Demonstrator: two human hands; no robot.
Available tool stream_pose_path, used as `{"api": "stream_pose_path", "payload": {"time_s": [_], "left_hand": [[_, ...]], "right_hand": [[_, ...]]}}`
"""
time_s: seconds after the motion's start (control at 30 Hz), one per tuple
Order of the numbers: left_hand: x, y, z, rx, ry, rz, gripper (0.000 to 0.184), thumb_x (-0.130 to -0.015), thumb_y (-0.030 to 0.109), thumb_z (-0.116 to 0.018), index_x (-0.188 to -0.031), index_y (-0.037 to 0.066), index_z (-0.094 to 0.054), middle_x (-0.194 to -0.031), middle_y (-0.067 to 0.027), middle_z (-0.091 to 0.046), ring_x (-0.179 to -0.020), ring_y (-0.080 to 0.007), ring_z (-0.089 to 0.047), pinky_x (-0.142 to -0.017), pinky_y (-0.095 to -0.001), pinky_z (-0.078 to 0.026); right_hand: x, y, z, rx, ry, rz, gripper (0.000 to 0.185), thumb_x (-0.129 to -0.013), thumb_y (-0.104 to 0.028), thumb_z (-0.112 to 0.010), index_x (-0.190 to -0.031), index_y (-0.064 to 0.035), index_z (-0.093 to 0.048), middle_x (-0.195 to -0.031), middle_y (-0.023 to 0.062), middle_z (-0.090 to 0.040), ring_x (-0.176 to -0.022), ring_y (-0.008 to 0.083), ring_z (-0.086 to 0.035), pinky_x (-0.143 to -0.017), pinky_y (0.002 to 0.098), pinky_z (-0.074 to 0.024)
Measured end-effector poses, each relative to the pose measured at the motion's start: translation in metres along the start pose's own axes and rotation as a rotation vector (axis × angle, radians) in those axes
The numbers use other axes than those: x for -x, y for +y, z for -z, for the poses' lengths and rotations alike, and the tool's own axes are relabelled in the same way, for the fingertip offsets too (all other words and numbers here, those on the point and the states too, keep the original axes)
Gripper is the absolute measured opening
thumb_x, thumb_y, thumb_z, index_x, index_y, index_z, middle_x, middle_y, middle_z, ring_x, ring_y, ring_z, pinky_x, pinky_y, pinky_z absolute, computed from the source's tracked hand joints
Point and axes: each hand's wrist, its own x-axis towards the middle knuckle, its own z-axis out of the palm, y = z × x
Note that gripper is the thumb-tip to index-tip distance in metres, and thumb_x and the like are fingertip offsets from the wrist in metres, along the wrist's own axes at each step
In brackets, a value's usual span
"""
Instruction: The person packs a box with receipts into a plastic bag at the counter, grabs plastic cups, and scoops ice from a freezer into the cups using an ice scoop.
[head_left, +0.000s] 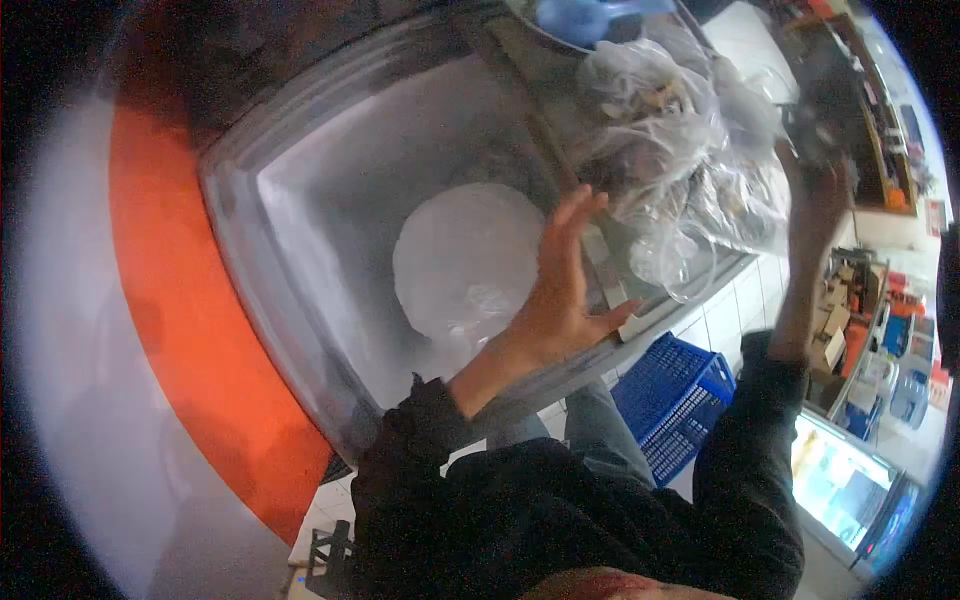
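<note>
My left hand (565, 285) reaches over a chest freezer (345, 235), fingers stretched and thumb apart, beside the light edge strip of the freezer's lid (607, 265). Whether it touches that strip is hard to tell. Inside the freezer, below and left of this hand, lies a round, flat white thing (465, 255); its kind is unclear. To the hand's right, clear plastic bags (690, 150) with unclear contents are heaped on the lid. My right hand (822, 165) is raised beyond the bags at the right, blurred and dark, so its fingers and anything in them cannot be made out.
A basin (545, 38) with a blue item (585, 18) in it stands at the top edge. A blue plastic crate (675, 405) is on the tiled floor near my legs. Shelves with goods (865, 330) and a lit display case (840, 485) are at the right.
</note>
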Motion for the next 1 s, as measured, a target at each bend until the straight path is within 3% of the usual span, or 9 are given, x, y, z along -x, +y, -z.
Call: {"api": "stream_pose_path", "payload": {"time_s": [0.23, 0.4, 0.43, 0.5, 0.63, 0.7, 0.83, 0.9, 1.0], "left_hand": [[-0.003, 0.016, 0.090, 0.413, 0.081, -0.030, 0.097, -0.059, 0.033, -0.082, -0.135, 0.003, -0.028, -0.134, -0.0159, -0.036, -0.123, -0.0282, -0.039, -0.102, -0.0403, -0.033], [0.061, -0.029, 0.143, 0.143, 0.040, 0.622, 0.085, -0.059, 0.023, -0.084, -0.128, 0.004, -0.036, -0.112, -0.0105, -0.055, -0.095, -0.0184, -0.055, -0.084, -0.0325, -0.046], [0.074, -0.037, 0.151, 0.057, 0.080, 0.578, 0.085, -0.059, 0.022, -0.084, -0.127, 0.004, -0.037, -0.112, -0.0098, -0.054, -0.091, -0.0176, -0.054, -0.081, -0.0316, -0.047], [0.083, -0.067, 0.158, 0.097, -0.172, 0.713, 0.087, -0.062, 0.033, -0.082, -0.129, 0.003, -0.035, -0.114, -0.0117, -0.053, -0.093, -0.0207, -0.055, -0.081, -0.0319, -0.046], [0.106, -0.095, 0.105, 0.142, -0.615, 0.608, 0.087, -0.070, 0.035, -0.076, -0.136, 0.009, -0.026, -0.118, -0.0127, -0.049, -0.097, -0.0250, -0.054, -0.087, -0.0344, -0.045], [0.104, -0.093, 0.090, 0.231, -0.923, 0.777, 0.100, -0.062, 0.068, -0.065, -0.129, 0.002, -0.034, -0.119, -0.0229, -0.051, -0.103, -0.0334, -0.055, -0.088, -0.0384, -0.042], [0.095, -0.063, 0.093, 0.181, -0.952, 0.698, 0.105, -0.060, 0.068, -0.065, -0.131, -0.001, -0.032, -0.115, -0.0280, -0.052, -0.105, -0.0335, -0.055, -0.088, -0.0373, -0.043], [0.092, -0.051, 0.090, 0.160, -0.978, 0.746, 0.098, -0.064, 0.058, -0.069, -0.133, 0.000, -0.030, -0.125, -0.0251, -0.047, -0.116, -0.0333, -0.048, -0.096, -0.0363, -0.040], [0.100, -0.054, 0.077, 0.267, -0.872, 0.631, 0.108, -0.061, 0.067, -0.065, -0.131, -0.008, -0.031, -0.118, -0.0321, -0.049, -0.109, -0.0347, -0.052, -0.091, -0.0351, -0.042]], "right_hand": [[0.093, -0.156, -0.038, -0.664, -0.764, -0.223, 0.043, -0.070, 0.008, -0.065, -0.111, 0.0021, -0.053, -0.105, 0.0096, -0.060, -0.093, 0.0159, -0.057, -0.082, 0.0293, -0.0469], [0.094, -0.168, -0.093, -0.836, -1.189, -0.138, 0.037, -0.080, 0.000, -0.058, -0.116, 0.0016, -0.050, -0.101, 0.0168, -0.061, -0.091, 0.0213, -0.060, -0.081, 0.0322, -0.0457], [0.096, -0.158, -0.102, -0.676, -1.195, -0.106, 0.036, -0.081, -0.005, -0.058, -0.115, 0.0027, -0.050, -0.101, 0.0226, -0.060, -0.092, 0.0309, -0.060, -0.082, 0.0334, -0.0451], [0.094, -0.145, -0.122, -0.459, -1.023, 0.098, 0.031, -0.083, -0.007, -0.060, -0.113, 0.0007, -0.056, -0.085, 0.0116, -0.063, -0.077, 0.0127, -0.058, -0.069, 0.0278, -0.0468], [0.089, -0.142, -0.149, -0.224, -0.986, 0.082, 0.021, -0.081, -0.012, -0.064, -0.098, 0.0007, -0.064, -0.071, 0.0126, -0.063, -0.064, 0.0143, -0.059, -0.061, 0.0280, -0.0467], [0.088, -0.138, -0.162, -0.111, -1.068, -0.041, 0.018, -0.077, -0.014, -0.069, -0.086, 0.0004, -0.067, -0.066, 0.0117, -0.062, -0.060, 0.0127, -0.059, -0.056, 0.0278, -0.0458], [0.094, -0.128, -0.180, -0.250, -1.007, 0.141, 0.019, -0.076, -0.016, -0.070, -0.086, -0.0001, -0.067, -0.068, 0.0081, -0.062, -0.058, 0.0086, -0.055, -0.052, 0.0254, -0.0432], [0.095, -0.131, -0.186, -0.420, -1.164, -0.312, 0.018, -0.080, -0.018, -0.068, -0.086, -0.0013, -0.067, -0.070, 0.0039, -0.062, -0.059, 0.0066, -0.052, -0.052, 0.0225, -0.0402], [0.108, -0.128, -0.203, -0.609, -0.964, -0.247, 0.026, -0.085, -0.025, -0.063, -0.079, 0.0003, -0.064, -0.068, -0.0005, -0.057, -0.060, 0.0058, -0.046, -0.053, 0.0219, -0.0355]]}}
